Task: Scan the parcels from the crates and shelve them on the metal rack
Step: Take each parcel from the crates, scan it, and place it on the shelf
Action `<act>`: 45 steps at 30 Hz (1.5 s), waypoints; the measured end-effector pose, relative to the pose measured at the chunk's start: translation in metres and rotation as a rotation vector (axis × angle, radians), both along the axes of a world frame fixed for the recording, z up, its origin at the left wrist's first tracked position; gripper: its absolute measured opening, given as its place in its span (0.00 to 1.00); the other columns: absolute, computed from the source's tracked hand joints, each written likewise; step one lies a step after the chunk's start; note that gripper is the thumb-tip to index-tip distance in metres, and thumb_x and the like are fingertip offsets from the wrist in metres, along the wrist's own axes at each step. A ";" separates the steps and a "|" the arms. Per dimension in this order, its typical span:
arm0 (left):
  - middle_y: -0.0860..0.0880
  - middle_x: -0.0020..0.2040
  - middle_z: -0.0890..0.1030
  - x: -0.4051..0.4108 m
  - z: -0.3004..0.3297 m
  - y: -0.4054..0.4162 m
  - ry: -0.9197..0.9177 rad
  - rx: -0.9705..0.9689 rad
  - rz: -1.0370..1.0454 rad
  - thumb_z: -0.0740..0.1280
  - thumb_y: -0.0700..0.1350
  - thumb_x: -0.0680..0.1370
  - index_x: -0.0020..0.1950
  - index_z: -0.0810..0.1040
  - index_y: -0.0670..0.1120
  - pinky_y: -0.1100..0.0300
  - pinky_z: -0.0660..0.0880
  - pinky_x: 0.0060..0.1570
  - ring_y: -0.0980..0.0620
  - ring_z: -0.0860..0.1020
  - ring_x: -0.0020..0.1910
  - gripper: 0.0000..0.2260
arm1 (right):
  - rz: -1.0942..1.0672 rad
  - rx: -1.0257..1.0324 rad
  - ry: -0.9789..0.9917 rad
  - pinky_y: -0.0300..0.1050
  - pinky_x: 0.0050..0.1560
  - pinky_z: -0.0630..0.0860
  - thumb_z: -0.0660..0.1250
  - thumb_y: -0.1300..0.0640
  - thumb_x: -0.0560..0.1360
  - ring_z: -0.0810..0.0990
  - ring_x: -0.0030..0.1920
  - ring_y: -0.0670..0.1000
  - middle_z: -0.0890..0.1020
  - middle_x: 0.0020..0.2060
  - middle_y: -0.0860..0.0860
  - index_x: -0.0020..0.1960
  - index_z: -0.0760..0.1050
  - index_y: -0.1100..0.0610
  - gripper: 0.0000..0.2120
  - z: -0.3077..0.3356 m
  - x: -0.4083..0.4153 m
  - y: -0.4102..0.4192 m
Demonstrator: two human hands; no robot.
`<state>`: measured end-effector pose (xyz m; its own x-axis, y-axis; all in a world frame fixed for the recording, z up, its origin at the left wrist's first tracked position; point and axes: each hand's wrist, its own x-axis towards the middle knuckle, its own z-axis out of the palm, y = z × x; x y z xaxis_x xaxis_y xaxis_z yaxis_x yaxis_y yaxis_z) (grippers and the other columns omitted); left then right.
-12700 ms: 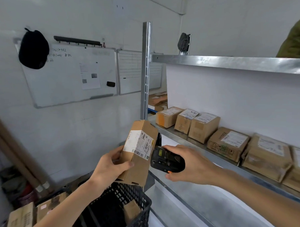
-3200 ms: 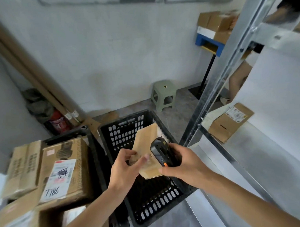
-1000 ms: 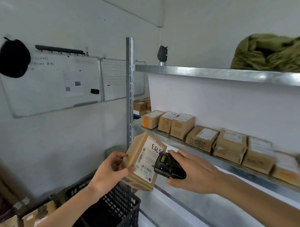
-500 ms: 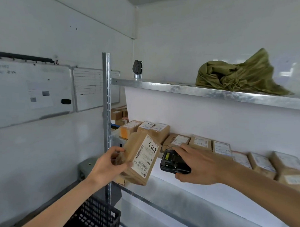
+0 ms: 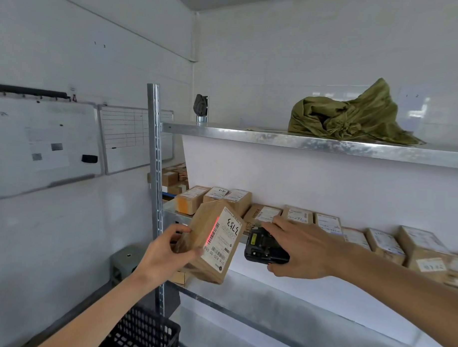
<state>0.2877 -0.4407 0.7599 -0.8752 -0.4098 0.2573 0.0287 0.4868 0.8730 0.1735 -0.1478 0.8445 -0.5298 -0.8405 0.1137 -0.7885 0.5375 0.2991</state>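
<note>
- Head view: left hand [image 5: 165, 254] grips the parcel [image 5: 212, 243] before the metal rack [image 5: 312, 145]; right hand [image 5: 300, 251], at three o'clock, clasps the scanner [image 5: 264, 248].
- Red beam [image 5: 212, 231] misses the lower barcode; steady both, tilt the label squarely.

We hold our left hand [image 5: 165, 254] raised, its fingers and thumb curled in a grip, forearm rising from the lower left, while our right hand [image 5: 299, 249] reaches in from the right, palm down, fingers wrapped in a clasp.
</note>
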 end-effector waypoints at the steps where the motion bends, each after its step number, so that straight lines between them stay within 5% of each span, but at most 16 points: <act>1: 0.55 0.57 0.80 0.001 0.000 0.001 0.003 0.000 0.000 0.80 0.51 0.70 0.60 0.75 0.58 0.55 0.84 0.51 0.54 0.81 0.56 0.22 | -0.003 0.006 0.004 0.53 0.49 0.79 0.63 0.34 0.74 0.76 0.54 0.52 0.70 0.59 0.47 0.74 0.62 0.50 0.35 0.000 0.000 0.000; 11: 0.55 0.56 0.80 0.006 0.001 0.013 0.003 0.002 -0.013 0.80 0.50 0.71 0.60 0.75 0.57 0.65 0.81 0.42 0.56 0.81 0.52 0.22 | -0.015 0.004 -0.016 0.54 0.50 0.79 0.63 0.32 0.74 0.76 0.53 0.54 0.71 0.60 0.48 0.76 0.60 0.51 0.38 -0.004 0.001 0.006; 17: 0.54 0.56 0.80 0.007 -0.005 0.015 0.000 0.040 -0.032 0.79 0.49 0.71 0.60 0.75 0.56 0.66 0.81 0.41 0.54 0.82 0.52 0.21 | -0.070 0.114 -0.003 0.49 0.48 0.75 0.70 0.28 0.69 0.76 0.57 0.55 0.69 0.64 0.51 0.75 0.60 0.53 0.46 -0.017 -0.002 0.007; 23: 0.53 0.55 0.83 0.003 -0.032 -0.001 -0.025 0.191 -0.044 0.82 0.57 0.65 0.55 0.78 0.61 0.51 0.84 0.49 0.51 0.84 0.52 0.22 | -0.057 -0.010 -0.016 0.48 0.47 0.77 0.69 0.37 0.73 0.76 0.55 0.52 0.69 0.61 0.49 0.74 0.62 0.52 0.36 -0.039 -0.002 -0.001; 31: 0.47 0.55 0.86 0.006 -0.077 -0.012 -0.048 0.541 -0.079 0.77 0.56 0.66 0.61 0.78 0.51 0.42 0.83 0.53 0.46 0.85 0.53 0.25 | 0.005 -0.221 -0.313 0.40 0.50 0.75 0.73 0.35 0.72 0.74 0.55 0.45 0.73 0.64 0.44 0.75 0.58 0.46 0.39 -0.089 -0.004 -0.035; 38: 0.43 0.57 0.85 -0.009 -0.144 -0.021 -0.164 0.808 -0.071 0.70 0.49 0.79 0.62 0.80 0.50 0.35 0.80 0.54 0.37 0.84 0.54 0.12 | -0.028 -0.394 -0.608 0.44 0.56 0.80 0.76 0.34 0.69 0.78 0.58 0.45 0.76 0.65 0.39 0.73 0.62 0.41 0.39 -0.171 -0.013 -0.075; 45: 0.43 0.54 0.86 -0.051 -0.207 -0.043 -0.321 0.810 -0.072 0.71 0.54 0.76 0.61 0.79 0.50 0.36 0.80 0.57 0.39 0.85 0.54 0.16 | -0.072 -0.515 -0.772 0.41 0.55 0.80 0.77 0.40 0.67 0.79 0.56 0.41 0.79 0.58 0.36 0.68 0.69 0.40 0.32 -0.245 -0.055 -0.105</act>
